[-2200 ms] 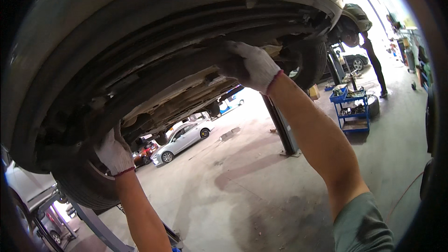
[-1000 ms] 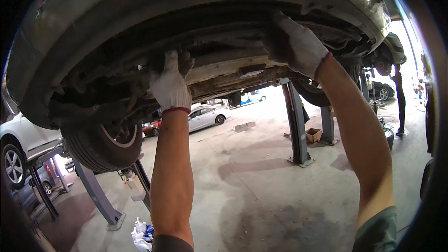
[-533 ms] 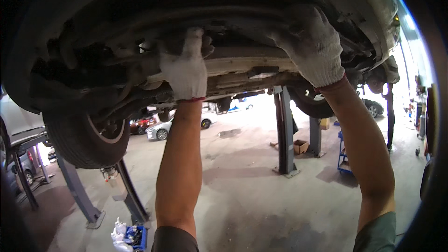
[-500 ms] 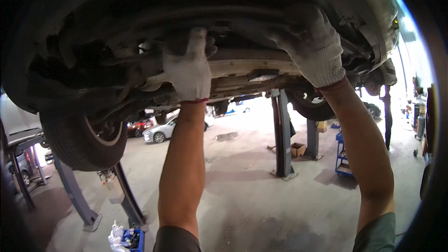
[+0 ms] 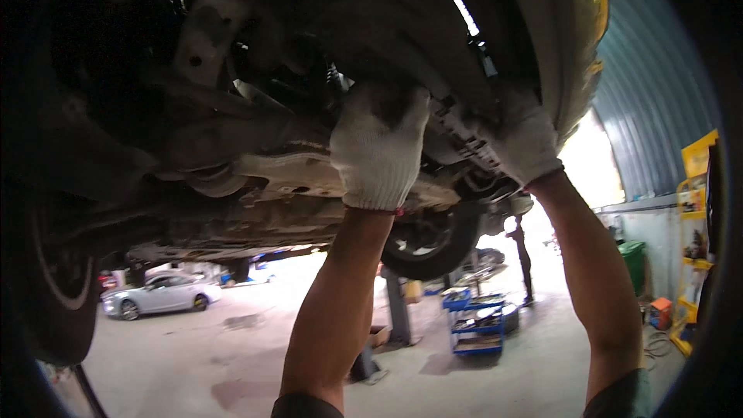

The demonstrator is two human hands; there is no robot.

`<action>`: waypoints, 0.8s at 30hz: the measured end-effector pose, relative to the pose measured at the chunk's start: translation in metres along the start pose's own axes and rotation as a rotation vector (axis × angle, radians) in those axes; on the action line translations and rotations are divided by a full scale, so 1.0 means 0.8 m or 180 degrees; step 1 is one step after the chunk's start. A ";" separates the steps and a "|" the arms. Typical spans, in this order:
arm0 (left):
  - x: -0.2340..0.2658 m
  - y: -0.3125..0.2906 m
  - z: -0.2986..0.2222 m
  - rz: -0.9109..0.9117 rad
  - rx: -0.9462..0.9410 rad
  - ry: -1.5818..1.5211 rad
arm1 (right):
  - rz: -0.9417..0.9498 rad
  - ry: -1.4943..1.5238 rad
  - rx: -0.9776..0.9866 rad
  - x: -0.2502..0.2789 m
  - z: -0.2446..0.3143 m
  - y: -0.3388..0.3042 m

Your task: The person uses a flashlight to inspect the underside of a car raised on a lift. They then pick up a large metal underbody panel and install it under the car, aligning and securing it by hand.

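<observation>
Overhead is the raised car's underside [image 5: 209,124], dark and dirty, with its bumper edge [image 5: 569,46] curving down on the right. My left hand [image 5: 379,151], in a white knit glove with a red cuff, is up among the parts behind the bumper. It looks closed, its fingers bent and mostly hidden; what they hold does not show. My right hand [image 5: 526,143], gloved alike, reaches up just inside the bumper, beside a slotted dark strip [image 5: 468,135]. Shadow hides its fingers. A pale crossmember [image 5: 290,170] runs left of my left wrist.
Wheels hang at the left [image 5: 62,271] and beyond my left forearm [image 5: 437,255]. Grey lift posts [image 5: 398,310] and a blue tool cart [image 5: 477,325] stand on the floor. A silver car [image 5: 159,294] is parked at the far left. A yellow rack [image 5: 693,240] is at the right wall.
The view has swung to the right, bringing the corrugated wall and yellow rack into sight. My hands are closer together, and the left hand's raised finger no longer shows.
</observation>
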State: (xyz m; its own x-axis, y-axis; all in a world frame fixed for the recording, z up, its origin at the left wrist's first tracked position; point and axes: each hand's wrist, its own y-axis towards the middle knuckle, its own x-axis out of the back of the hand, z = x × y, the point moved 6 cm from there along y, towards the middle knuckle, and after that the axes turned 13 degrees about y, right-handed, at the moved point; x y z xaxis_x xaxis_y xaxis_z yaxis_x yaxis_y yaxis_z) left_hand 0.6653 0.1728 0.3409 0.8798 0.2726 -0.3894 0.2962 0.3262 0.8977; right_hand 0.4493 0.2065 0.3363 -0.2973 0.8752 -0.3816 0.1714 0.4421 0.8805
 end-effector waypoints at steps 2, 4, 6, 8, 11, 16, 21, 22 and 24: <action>0.010 0.004 0.004 -0.0355 -0.0247 -0.0118 | 0.0305 -0.0594 0.0058 -0.007 -0.015 0.006; 0.031 0.012 0.012 -0.0755 -0.0212 -0.0370 | 0.0596 -0.0755 -0.0078 0.007 0.016 0.016; 0.044 0.023 0.003 -0.0935 -0.0386 -0.0539 | 0.0746 -0.0760 -0.0264 0.007 0.022 0.023; 0.047 0.023 -0.012 -0.1016 -0.0624 -0.0484 | 0.0615 -0.0430 -0.0731 0.009 0.005 0.024; 0.065 0.026 -0.016 -0.0841 -0.0631 -0.0621 | 0.0485 0.0130 -0.1282 0.005 0.040 0.032; 0.055 0.015 -0.020 -0.0816 -0.0644 -0.0620 | 0.0877 0.0383 -0.1271 -0.007 0.065 0.029; 0.013 -0.011 -0.015 -0.0522 -0.0150 -0.1050 | 0.1019 0.0697 -0.0874 -0.029 0.028 0.013; -0.001 -0.020 -0.028 -0.0342 -0.0118 -0.1099 | 0.0964 0.1163 -0.1091 -0.025 0.007 0.010; -0.013 -0.027 -0.039 -0.0342 -0.0214 -0.1254 | 0.0937 0.1019 -0.0813 -0.012 -0.002 0.009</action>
State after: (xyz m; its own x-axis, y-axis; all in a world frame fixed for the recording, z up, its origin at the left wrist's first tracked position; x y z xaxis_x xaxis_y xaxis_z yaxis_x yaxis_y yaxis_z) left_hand 0.6382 0.1911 0.3189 0.9240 -0.1292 -0.3599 0.3808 0.3960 0.8356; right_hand 0.4517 0.2013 0.3470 -0.5510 0.8337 -0.0364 0.0679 0.0883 0.9938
